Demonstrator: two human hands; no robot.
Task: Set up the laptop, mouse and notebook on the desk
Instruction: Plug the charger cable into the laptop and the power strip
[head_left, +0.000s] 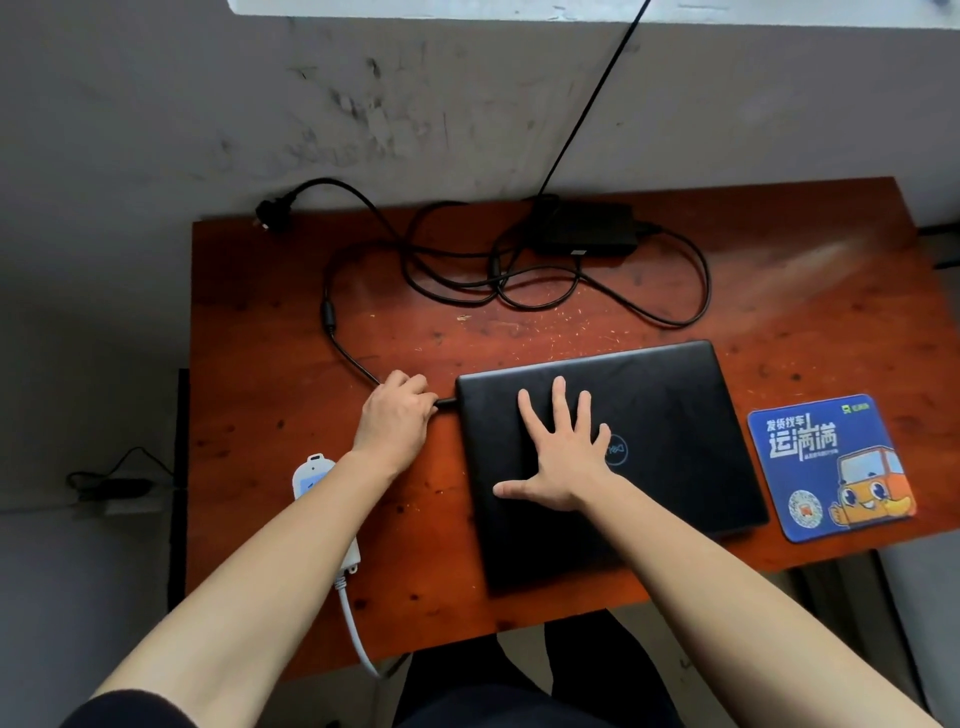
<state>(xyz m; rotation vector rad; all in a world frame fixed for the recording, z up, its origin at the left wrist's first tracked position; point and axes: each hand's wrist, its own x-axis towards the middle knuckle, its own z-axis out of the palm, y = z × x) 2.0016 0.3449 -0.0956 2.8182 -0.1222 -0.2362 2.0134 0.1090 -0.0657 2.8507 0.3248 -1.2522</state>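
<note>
A closed black laptop (675, 431) lies on the reddish wooden desk (270, 374), slightly turned. My right hand (561, 457) rests flat on its lid, fingers spread. My left hand (397, 421) is closed around the charger plug (445, 401) at the laptop's left edge. The black charger cable (332, 332) runs from that hand back to the power brick (582, 228) at the desk's far side. A blue mouse pad (831, 467) with an orange cartoon car lies right of the laptop. No mouse or notebook is in view.
A white power strip (311, 475) with a white cord lies under my left forearm near the desk's left front. The charger's wall plug (270, 215) hangs over the far left corner. A grey scuffed wall stands behind the desk. My legs show below the front edge.
</note>
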